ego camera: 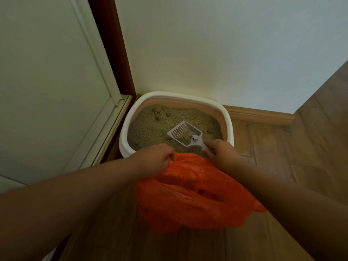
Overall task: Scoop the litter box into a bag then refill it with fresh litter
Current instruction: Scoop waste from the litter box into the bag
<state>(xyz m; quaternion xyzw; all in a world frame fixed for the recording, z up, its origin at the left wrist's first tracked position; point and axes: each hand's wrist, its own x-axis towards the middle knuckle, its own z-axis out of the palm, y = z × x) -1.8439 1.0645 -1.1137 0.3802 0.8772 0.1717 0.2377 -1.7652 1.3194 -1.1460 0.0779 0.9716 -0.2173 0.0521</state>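
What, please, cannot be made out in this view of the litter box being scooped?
- Scoop handle: head view, covered by the right hand.
- Litter box near rim: hidden behind the left hand and orange bag.
- Bag contents: its folds hide the inside.
- Clumps in the litter: too small.

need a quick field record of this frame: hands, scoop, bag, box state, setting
left hand: left hand grips the rim of the orange bag, holding it up at the near edge of the box
right hand: right hand holds the handle of the scoop
scoop: white, slotted, over the litter, a few clumps inside
litter box: litter box white rim, filled with tan litter, dents on the far side
bag contents: cannot tell
setting: wood floor, room corner, door frame on the left
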